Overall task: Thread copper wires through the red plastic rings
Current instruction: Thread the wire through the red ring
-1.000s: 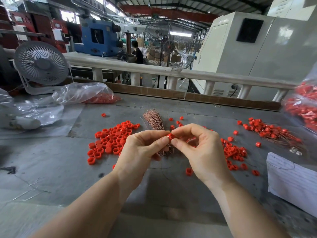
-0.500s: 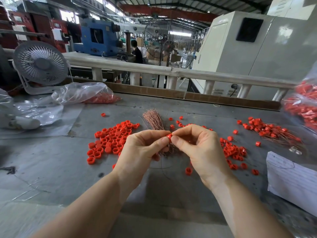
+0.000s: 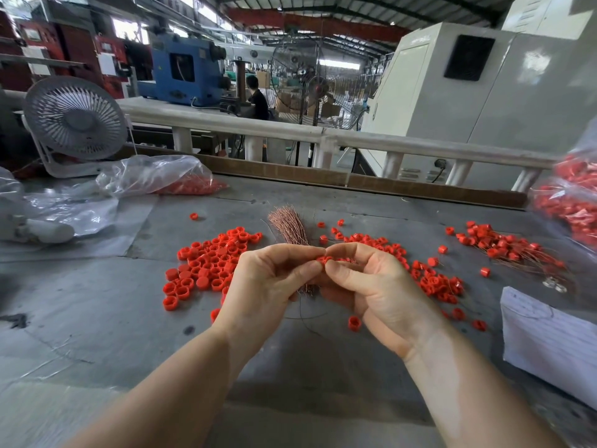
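A small red plastic ring (image 3: 323,259) is pinched between the fingertips of my left hand (image 3: 271,282) and my right hand (image 3: 368,286), held above the grey table (image 3: 97,318). A bundle of copper wires (image 3: 289,225) lies on the table just behind my hands, its near end hidden by them. Whether a wire is in the ring cannot be made out. A pile of loose red rings (image 3: 210,263) lies left of my hands. Another scatter of red rings (image 3: 433,279) lies to the right. Rings with wires through them (image 3: 507,247) are heaped at the far right.
A white desk fan (image 3: 76,121) and clear plastic bags (image 3: 155,176) sit at the back left. A bag of red parts (image 3: 568,202) is at the right edge. A white paper stack (image 3: 549,337) lies near right. A single ring (image 3: 354,323) lies below my right hand.
Both hands stay together on the ring. The right fingers have shifted slightly over it, and the hands have barely moved.
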Motion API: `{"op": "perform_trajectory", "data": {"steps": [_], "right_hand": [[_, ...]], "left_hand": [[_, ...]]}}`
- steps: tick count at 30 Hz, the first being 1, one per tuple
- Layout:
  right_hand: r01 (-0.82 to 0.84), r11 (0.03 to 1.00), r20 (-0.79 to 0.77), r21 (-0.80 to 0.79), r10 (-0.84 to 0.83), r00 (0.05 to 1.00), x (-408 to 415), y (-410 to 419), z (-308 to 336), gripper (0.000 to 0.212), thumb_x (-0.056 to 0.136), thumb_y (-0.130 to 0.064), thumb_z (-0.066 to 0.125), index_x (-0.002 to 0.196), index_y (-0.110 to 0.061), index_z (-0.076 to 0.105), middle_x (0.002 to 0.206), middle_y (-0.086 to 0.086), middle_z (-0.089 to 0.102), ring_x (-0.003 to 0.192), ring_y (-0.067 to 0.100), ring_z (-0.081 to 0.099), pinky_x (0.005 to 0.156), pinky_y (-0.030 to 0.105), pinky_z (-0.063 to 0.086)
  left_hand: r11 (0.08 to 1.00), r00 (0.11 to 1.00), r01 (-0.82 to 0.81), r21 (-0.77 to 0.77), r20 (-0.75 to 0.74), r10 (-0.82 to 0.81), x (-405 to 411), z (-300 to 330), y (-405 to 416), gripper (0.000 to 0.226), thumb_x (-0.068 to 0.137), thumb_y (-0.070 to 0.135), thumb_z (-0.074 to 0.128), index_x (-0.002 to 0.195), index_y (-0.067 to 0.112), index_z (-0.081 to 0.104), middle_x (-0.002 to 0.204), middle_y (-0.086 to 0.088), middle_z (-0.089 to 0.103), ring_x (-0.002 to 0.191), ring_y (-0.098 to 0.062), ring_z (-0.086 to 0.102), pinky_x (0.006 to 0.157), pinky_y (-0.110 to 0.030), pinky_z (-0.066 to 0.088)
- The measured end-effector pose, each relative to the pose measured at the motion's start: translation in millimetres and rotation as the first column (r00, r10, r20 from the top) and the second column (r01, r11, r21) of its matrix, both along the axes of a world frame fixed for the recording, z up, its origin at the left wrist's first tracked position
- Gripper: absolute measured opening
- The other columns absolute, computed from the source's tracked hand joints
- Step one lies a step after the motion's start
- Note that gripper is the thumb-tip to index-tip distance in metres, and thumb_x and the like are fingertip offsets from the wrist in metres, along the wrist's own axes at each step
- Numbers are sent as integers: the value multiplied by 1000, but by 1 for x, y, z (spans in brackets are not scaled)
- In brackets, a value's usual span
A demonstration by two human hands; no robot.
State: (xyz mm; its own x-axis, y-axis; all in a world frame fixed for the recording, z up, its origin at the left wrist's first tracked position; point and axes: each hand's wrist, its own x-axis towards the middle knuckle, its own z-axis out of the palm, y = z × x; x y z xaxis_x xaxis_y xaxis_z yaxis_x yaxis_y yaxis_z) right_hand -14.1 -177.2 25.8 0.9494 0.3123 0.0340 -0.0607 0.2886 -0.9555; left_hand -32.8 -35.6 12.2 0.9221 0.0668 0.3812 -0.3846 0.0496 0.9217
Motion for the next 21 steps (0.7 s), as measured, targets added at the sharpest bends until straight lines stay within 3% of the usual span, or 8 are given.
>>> {"op": "perform_trajectory", "data": {"steps": [4,7,13,21], "right_hand": [[-11,998,4,64,11,1000,1,-1,0,23,60,-7,67,83,-10,65,76,9,69,70,16,68,62,23,57],[-12,997,62,71,7,998,1,-1,-1,19,59,-7,68,77,-13,70,76,5,71,71,12,68,59,20,55],[14,999,213,38,-22,977,1,-1,0,20,53,-15,74,73,-18,75,76,3,71,70,9,66,60,17,52],[10,999,248,32,-17,968,0,-2,2,18,54,-11,72,71,-18,72,72,4,69,64,9,64,57,16,50]], "left_hand": [[998,997,-30,63,67,26,3,-3,0,16,70,12,71,81,23,74,89,1,71,81,-6,64,75,-20,53],[999,997,-34,40,65,31,3,-2,0,16,64,19,71,79,25,75,95,1,60,78,0,57,73,-13,47],[999,996,28,27,82,-30,2,-1,2,20,64,23,70,83,27,77,93,-1,59,82,-8,56,78,-17,48],[997,991,52,54,121,-58,2,1,2,22,68,22,69,89,25,75,94,-20,58,82,-13,56,78,-19,47]]}}
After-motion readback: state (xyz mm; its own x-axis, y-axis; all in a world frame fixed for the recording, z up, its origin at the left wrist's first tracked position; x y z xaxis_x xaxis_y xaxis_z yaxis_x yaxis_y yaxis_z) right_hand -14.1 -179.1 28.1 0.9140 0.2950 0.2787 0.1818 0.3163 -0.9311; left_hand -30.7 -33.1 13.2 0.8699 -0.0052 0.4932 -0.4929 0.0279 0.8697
